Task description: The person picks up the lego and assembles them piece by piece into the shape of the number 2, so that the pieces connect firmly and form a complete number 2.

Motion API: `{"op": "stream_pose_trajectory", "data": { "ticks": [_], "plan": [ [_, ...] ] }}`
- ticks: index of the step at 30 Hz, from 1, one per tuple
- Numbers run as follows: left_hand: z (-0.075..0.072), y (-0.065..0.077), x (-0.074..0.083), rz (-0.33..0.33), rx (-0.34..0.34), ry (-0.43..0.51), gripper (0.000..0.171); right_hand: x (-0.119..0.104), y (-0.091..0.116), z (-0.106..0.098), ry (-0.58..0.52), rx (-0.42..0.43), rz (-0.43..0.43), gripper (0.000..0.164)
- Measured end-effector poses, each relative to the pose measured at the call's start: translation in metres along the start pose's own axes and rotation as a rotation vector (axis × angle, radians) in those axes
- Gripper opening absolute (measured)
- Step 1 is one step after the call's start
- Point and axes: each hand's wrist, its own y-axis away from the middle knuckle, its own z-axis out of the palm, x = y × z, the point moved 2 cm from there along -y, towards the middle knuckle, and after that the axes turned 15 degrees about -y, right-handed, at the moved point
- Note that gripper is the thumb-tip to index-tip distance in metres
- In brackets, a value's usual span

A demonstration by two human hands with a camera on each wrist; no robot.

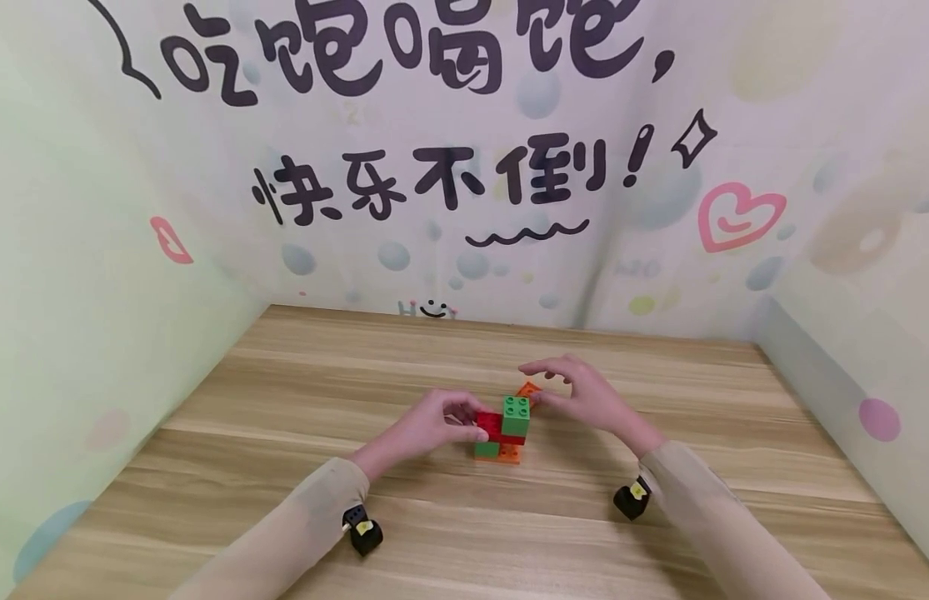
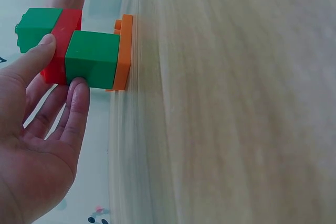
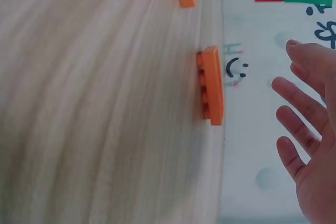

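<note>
Printed backdrop (image 1: 359, 279): stands beyond the red brick; black lettering. Worktop (image 1: 284, 375): wood grain, spreads beneath and around the red brick.

Left grip (image 1: 440, 421): at left end of the red brick (image 1: 489, 426), clamped on it, thumb on the near face, fingers opposite; one fingertip also meets the lower green brick. Right grip (image 1: 580, 392): right of and beyond the red brick, holding nothing; thumb and fingers apart, fingers slightly bent.

Upper green brick (image 1: 516, 418): on right end of the red brick. Lower green brick (image 2: 92, 59): under its left end. Orange base plate (image 2: 125, 51): below the red brick, under the lower green brick; contact with worktop cannot be told. Loose orange plate (image 3: 213, 85): behind and right of the red brick, near the right grip, gap visible in right wrist view; studs face the worktop.
</note>
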Motion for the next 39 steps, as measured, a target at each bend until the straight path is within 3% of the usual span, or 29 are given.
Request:
{"op": "stream_pose_trajectory", "data": {
  "ticks": [11,17,25,39],
  "plan": [
    [0.000,0.000,0.000,0.003,-0.002,0.006,0.026,0.030,-0.013,0.007,-0.090,-0.135,0.112,0.046],
    [0.000,0.000,0.001,-0.002,-0.001,0.008,0.026,0.041,-0.016,0.011,-0.099,-0.185,0.116,0.048],
    [0.001,0.001,0.001,-0.001,0.004,0.005,0.028,0.051,-0.007,0.009,-0.032,-0.179,0.061,0.040],
    [0.000,0.001,0.002,0.012,0.013,0.000,0.027,0.055,-0.002,0.004,0.002,-0.188,0.119,0.037]
  ]
}}
